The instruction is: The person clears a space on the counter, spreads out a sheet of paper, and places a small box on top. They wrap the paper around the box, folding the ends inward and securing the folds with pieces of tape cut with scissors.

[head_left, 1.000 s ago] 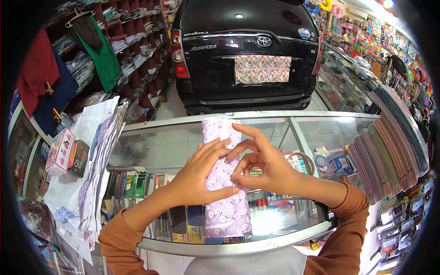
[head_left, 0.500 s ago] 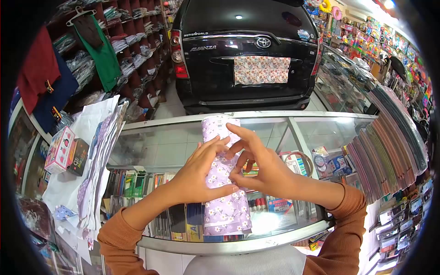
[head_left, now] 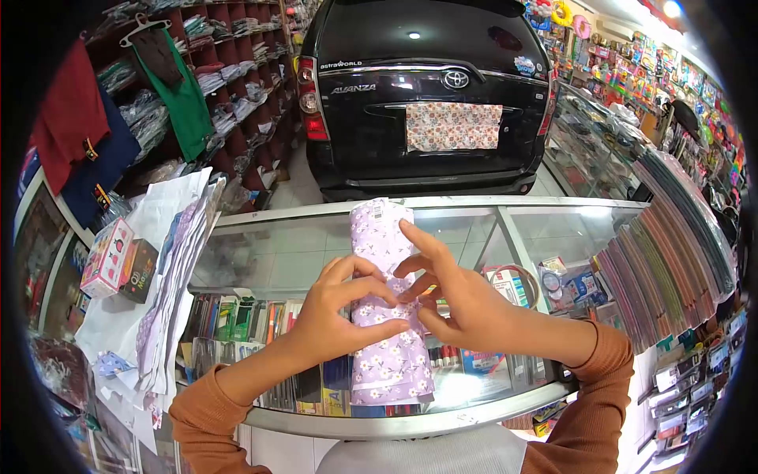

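Observation:
A long parcel in lilac paper with white flowers [head_left: 391,371] lies lengthwise on the glass counter. Over its middle is my left hand [head_left: 339,308], its fingers curved and the thumb stretched apart from them across the paper. From the other side my right hand [head_left: 466,304] meets it, with the index finger pointing up the parcel and the other fingers and thumb bent inward. The fingertips of both hands come together above the paper. Anything small between the right fingers is too hidden to make out. A pale label with a barcode [head_left: 377,212] shows near the parcel's far end.
The glass counter [head_left: 316,417] holds pens and stationery beneath its top. To the left are paper sheets [head_left: 170,229] with small boxes [head_left: 110,257] on them. A tape roll [head_left: 525,278] and stacked folders [head_left: 663,261] are on the right. Beyond the counter stands a black car [head_left: 426,170].
My right thumb and bent fingers have shifted slightly right and down. My left fingers have curled in more, towards the right fingertips. The parcel stays in place.

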`<state>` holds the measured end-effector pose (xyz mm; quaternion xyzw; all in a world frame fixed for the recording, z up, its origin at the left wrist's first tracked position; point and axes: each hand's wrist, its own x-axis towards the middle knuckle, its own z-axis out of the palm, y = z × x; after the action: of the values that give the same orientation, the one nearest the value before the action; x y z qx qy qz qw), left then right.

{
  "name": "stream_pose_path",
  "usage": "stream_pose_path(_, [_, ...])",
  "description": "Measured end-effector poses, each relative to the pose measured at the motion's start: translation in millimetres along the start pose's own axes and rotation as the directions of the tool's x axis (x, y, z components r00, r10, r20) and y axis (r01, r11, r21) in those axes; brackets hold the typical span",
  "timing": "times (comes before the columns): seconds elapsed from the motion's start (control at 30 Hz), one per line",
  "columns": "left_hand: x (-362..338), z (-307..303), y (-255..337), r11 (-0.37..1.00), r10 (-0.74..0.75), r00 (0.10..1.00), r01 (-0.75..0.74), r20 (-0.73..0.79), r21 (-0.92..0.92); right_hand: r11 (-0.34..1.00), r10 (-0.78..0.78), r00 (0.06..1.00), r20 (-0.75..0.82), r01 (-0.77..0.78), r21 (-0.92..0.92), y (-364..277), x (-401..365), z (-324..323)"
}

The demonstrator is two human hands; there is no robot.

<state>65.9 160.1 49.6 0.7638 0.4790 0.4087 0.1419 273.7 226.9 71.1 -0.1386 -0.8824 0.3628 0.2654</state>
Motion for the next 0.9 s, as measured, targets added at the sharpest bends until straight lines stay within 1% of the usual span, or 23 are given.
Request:
stream_pose_path(0.03, [-1.0, 0.9, 0.3, 0.998, 0.065, 0.997, -0.064, -0.051, 0.023, 1.0, 0.004, 1.0, -0.004, -0.004, 0.006, -0.6, -0.3, -0.3])
stream_pose_path(0.17, [-4.1, 1.7, 1.1, 0.96, 0.239, 0.967, -0.221, -0.091, 0.169, 1.0, 0.011, 0.999, -0.031, -0.011, 0.027, -1.3, -0.4, 0.3])
stream_pose_path(0.3, [-3.5, -0.7, 6.2, 0.944, 0.25, 0.968, -0.237, -0.028, 0.228, 0.999, 0.03, 0.999, -0.022, -0.029, 0.046, -2.8, 0.9, -0.8])
stream_pose_path(0.4, [-2.0, -2.7, 7.7, 0.941, 0.254, 0.967, -0.249, 0.009, 0.229, 0.998, -0.029, 0.999, -0.015, 0.03, 0.062, 0.6, 1.2, -0.6])
stream_pose_path(0.5, [-0.4, -4.8, 6.5, 0.933, 0.272, 0.962, -0.272, 0.031, 0.237, 0.994, -0.11, 0.994, -0.022, 0.11, -0.018, 4.2, 0.2, 4.1])
stream_pose_path(0.6, [-0.5, -4.3, 4.0, 0.93, 0.271, 0.962, -0.273, 0.043, 0.245, 0.987, -0.143, 0.99, -0.012, 0.142, -0.076, 6.1, -0.3, 5.3])
stream_pose_path(0.7, [-0.9, -5.1, 2.4, 0.931, 0.268, 0.962, -0.272, 0.052, 0.244, 0.968, -0.234, 0.971, -0.052, 0.228, -0.102, 12.6, -0.6, 10.9])
stream_pose_path(0.8, [-1.4, -4.9, 1.2, 0.937, 0.254, 0.966, -0.258, 0.051, 0.234, 0.91, -0.358, 0.933, -0.033, 0.341, -0.235, 7.3, 1.3, 7.9])
stream_pose_path(0.9, [-1.2, -5.3, 0.8, 0.936, 0.263, 0.964, -0.267, 0.048, 0.229, 0.891, -0.308, 0.951, -0.007, 0.286, -0.354, 3.8, -2.1, 9.3])
